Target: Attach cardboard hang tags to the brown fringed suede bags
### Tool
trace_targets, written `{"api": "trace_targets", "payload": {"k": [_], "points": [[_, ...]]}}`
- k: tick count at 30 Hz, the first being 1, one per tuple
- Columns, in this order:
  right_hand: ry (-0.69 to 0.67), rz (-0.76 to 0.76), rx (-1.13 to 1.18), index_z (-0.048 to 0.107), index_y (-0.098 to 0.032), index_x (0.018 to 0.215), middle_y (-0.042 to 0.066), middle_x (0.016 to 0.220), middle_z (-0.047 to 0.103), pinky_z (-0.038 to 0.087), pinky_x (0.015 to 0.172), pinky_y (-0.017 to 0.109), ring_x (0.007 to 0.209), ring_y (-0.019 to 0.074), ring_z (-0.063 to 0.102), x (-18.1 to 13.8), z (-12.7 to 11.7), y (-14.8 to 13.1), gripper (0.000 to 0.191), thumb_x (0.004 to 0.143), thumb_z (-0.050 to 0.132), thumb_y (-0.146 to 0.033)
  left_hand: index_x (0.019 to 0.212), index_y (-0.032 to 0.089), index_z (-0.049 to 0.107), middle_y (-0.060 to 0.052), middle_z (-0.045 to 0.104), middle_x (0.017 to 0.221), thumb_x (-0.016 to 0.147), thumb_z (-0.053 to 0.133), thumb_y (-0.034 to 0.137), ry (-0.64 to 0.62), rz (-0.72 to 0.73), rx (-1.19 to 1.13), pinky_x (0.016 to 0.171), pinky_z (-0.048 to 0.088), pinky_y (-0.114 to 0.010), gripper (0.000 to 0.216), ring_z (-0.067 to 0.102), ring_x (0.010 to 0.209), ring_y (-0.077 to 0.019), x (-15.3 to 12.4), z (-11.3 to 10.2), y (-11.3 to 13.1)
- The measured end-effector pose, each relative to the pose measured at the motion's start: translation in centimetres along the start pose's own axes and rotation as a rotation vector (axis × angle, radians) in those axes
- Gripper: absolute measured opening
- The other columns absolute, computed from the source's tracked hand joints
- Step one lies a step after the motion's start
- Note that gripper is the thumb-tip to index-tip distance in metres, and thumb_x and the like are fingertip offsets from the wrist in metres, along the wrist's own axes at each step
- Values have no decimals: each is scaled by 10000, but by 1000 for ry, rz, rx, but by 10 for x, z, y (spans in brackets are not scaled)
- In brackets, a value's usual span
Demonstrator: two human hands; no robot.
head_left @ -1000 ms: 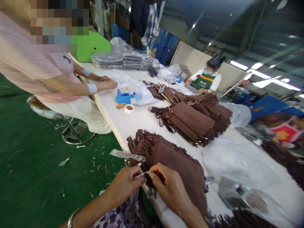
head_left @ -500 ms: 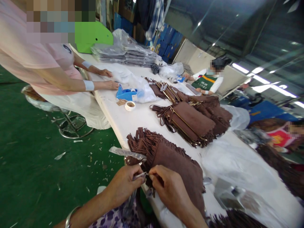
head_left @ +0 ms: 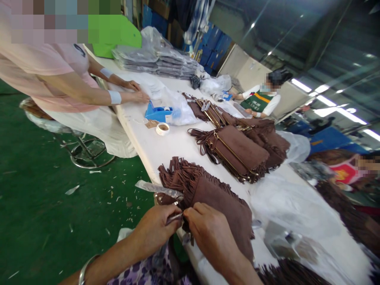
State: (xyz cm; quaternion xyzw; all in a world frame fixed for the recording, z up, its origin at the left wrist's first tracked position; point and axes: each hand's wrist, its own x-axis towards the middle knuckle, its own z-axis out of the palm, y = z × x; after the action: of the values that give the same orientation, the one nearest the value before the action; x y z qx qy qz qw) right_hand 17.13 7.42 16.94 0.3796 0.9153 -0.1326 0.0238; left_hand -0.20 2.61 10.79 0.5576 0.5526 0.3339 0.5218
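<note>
While resting at table edge: left hand (head_left: 156,229) and right hand (head_left: 208,233) — fingertips pinched together on metal strap fitting (head_left: 175,217) of brown fringed bag (head_left: 213,198).

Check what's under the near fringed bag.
The fringed bag lies on the white table, plastic strip poking out left. Left hand and right hand cover its near corner; underside otherwise hidden.

A brown suede bag (head_left: 219,202) with long fringe lies flat at the near edge of a white table (head_left: 166,146); its fringe fans out toward the far left; a clear plastic-wrapped strip (head_left: 157,189) juts left past the table edge; at the bag's near corner a small silvery metal piece (head_left: 174,217) sits pinched between the left hand (head_left: 154,231) and right hand (head_left: 208,233).
</note>
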Motion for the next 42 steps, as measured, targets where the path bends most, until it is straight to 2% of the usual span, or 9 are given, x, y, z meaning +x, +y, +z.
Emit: {"api": "trace_targets", "payload": {"k": [7, 9, 12, 16, 21, 24, 30, 33, 42], "points": [[-60, -30, -13, 615, -205, 902, 11, 897, 593, 359, 699, 278, 817, 151, 529, 3, -2, -3, 109, 911, 574, -105, 1190, 210, 621, -44, 714, 1056, 846, 595, 283, 54, -6, -156, 828, 449, -285, 353, 647, 963, -242, -1, 7, -9], [-74, -41, -14, 613, -200, 906, 11, 905, 593, 364, 706, 276, 820, 152, 530, 4, -4, -4, 120, 904, 570, -88, 1214, 200, 597, -33, 720, 949, 854, 597, 313, 39, -29, -209, 748, 466, -267, 377, 659, 845, -211, -1, 7, -9], [-92, -58, -30, 613, -189, 864, 11, 885, 596, 366, 694, 273, 799, 148, 530, 7, -7, -3, 115, 900, 569, -89, 1258, 179, 537, 10, 657, 710, 903, 512, 449, -25, -151, -387, 484, 402, -221, 447, 555, 495, -130, -2, 5, -7], [-105, -83, -13, 624, -187, 835, 2, 846, 603, 375, 683, 252, 770, 131, 541, 10, -10, 1, 135, 912, 553, -101, 1069, 152, 602, -11, 643, 672, 914, 454, 537, -80, -301, -632, 390, 327, -165, 440, 509, 425, -87, -2, 4, -5], [-85, -95, 27, 642, -201, 859, -4, 848, 615, 388, 699, 239, 785, 131, 563, 8, -7, 3, 125, 912, 562, -121, 1015, 123, 645, -65, 689, 693, 839, 620, 347, -214, -408, -847, 400, 393, -136, 286, 586, 472, -98, 0, 9, -11], [-56, -82, 58, 645, -204, 863, -5, 856, 621, 390, 707, 234, 794, 128, 568, 6, -4, 4, 143, 934, 537, -143, 1010, 115, 650, -79, 699, 707, 817, 654, 316, -257, -421, -920, 421, 459, -151, 279, 613, 489, -110, 3, 12, -17], [-47, -81, 89, 635, -195, 834, 0, 835, 623, 378, 690, 228, 780, 125, 562, 3, -1, 7, 193, 955, 492, -149, 864, 119, 597, -79, 693, 677, 766, 714, 296, -212, -482, -913, 403, 476, -158, 234, 621, 478, -121, 5, 16, -26], [-32, -78, 95, 630, -206, 834, -7, 838, 620, 372, 689, 231, 788, 126, 567, 1, 1, 7, 190, 955, 493, -155, 870, 126, 580, -77, 694, 671, 774, 699, 317, -203, -449, -880, 394, 466, -159, 245, 614, 460, -120, 4, 18, -27], [15, 44, 175, 618, -229, 987, -1, 912, 655, 386, 681, 220, 804, 132, 624, -6, 2, 7, 164, 943, 485, -145, 924, 191, 484, -34, 688, 628, 849, 526, 573, -2, -320, -594, 376, 418, -189, 392, 583, 405, -137, 2, 24, -15]]}}
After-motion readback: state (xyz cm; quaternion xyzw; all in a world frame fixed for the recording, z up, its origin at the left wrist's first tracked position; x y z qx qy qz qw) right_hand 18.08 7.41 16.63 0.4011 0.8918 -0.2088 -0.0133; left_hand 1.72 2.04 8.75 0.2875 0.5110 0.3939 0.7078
